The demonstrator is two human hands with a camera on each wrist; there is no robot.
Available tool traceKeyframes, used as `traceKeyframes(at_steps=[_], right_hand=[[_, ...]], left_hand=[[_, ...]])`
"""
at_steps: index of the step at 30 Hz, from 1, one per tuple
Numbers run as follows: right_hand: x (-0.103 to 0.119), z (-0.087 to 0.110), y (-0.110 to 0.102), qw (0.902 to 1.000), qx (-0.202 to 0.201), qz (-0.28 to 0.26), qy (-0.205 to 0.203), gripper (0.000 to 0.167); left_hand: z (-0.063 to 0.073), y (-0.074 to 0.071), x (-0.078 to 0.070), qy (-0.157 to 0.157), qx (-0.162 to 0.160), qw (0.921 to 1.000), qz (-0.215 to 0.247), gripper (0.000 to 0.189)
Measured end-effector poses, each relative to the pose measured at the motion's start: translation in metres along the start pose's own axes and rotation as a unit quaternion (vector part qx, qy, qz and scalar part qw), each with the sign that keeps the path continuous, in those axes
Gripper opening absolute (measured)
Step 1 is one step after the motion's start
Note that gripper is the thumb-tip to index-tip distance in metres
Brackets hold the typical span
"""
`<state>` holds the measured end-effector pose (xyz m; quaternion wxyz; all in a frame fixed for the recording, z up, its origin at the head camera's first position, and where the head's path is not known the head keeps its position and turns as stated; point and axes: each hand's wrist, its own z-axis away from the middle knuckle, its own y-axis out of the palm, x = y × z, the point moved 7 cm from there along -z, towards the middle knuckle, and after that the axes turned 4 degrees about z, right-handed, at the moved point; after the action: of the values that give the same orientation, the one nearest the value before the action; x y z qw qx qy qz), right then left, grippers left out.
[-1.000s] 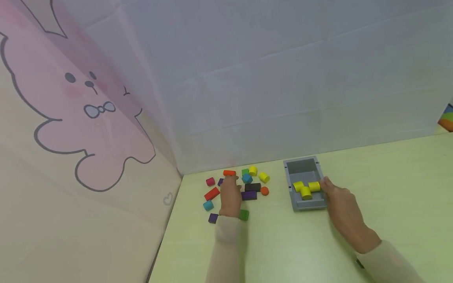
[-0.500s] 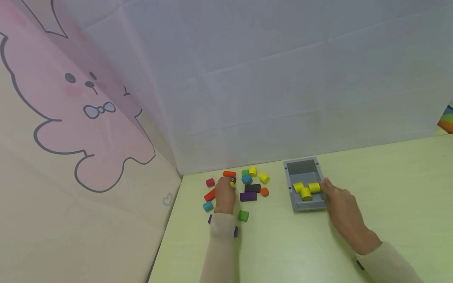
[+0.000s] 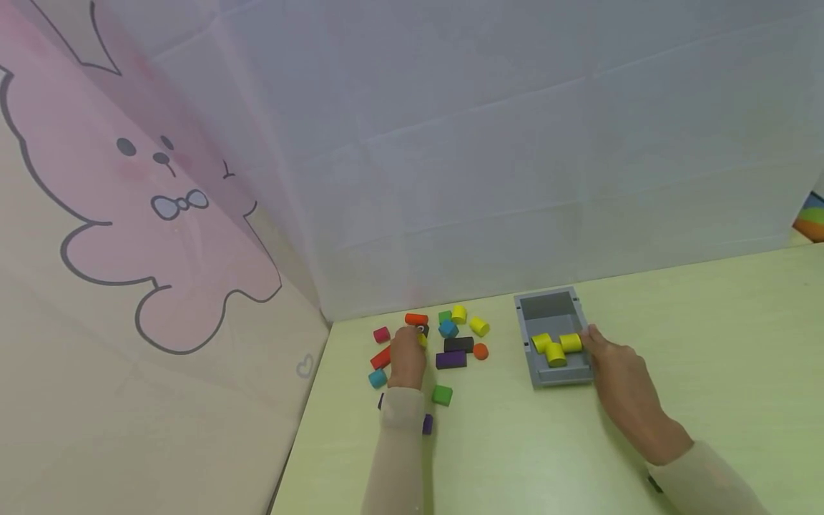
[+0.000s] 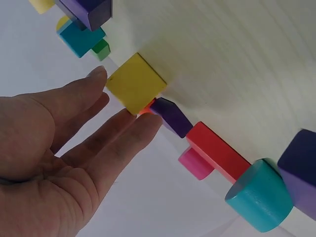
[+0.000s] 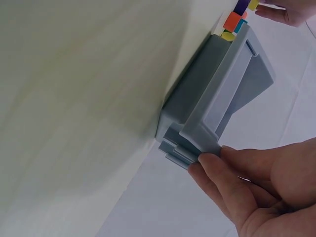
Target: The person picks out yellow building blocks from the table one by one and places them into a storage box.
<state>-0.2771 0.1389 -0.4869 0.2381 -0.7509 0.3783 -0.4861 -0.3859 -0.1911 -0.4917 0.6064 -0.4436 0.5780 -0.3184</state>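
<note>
My left hand (image 3: 408, 357) is among the loose blocks on the left. In the left wrist view its thumb and fingers (image 4: 143, 126) pinch a yellow block (image 4: 136, 83) at opposite edges. The hand largely covers that block in the head view. My right hand (image 3: 627, 400) grips the near right side of a grey plastic bin (image 3: 560, 377), thumb against the rim. The right wrist view has the fingers curled on the end lip of this bin (image 5: 197, 118). Three yellow cylinders (image 3: 556, 355) lie inside the bin.
Around the left hand are a red block (image 3: 381, 357), a teal cylinder (image 4: 261, 195), purple (image 3: 451, 360) and black bars (image 3: 459, 345), a green block (image 3: 442, 395) and two yellow cylinders (image 3: 479, 327). A fabric wall (image 3: 515, 179) rises behind the table; another stands left.
My left hand has drawn slightly left and toward me, uncovering a dark block and a bit of the yellow one at its fingers. The right hand and bin have stayed in place.
</note>
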Motion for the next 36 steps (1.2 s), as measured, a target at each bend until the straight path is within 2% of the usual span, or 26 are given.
traceKeyframes(at_steps=[12, 15, 24, 28, 36], right_hand=[[0.0024, 0.0017, -0.0019, 0.9998, -0.016, 0.005, -0.009, 0.038], [0.0027, 0.0019, -0.0017, 0.9998, -0.016, 0.004, -0.008, 0.037], [0.0029, 0.0011, -0.0012, 0.9995, -0.027, 0.002, -0.018, 0.038], [0.0030, 0.0006, -0.0010, 0.9995, -0.026, 0.002, -0.018, 0.038], [0.0018, 0.0005, -0.0004, 1.0000, -0.007, 0.004, -0.005, 0.040]], left_hand=[[-0.0016, 0.0055, 0.0056, -0.036, 0.017, 0.9984, 0.040, 0.027], [-0.0015, 0.0060, 0.0059, -0.033, 0.015, 0.9982, 0.047, 0.026], [-0.0017, 0.0032, 0.0022, 0.001, -0.009, 0.9994, 0.035, 0.025], [-0.0018, 0.0029, 0.0019, 0.000, -0.011, 0.9993, 0.034, 0.026], [0.0034, 0.0016, 0.0023, -0.017, 0.000, 0.9974, 0.070, 0.025]])
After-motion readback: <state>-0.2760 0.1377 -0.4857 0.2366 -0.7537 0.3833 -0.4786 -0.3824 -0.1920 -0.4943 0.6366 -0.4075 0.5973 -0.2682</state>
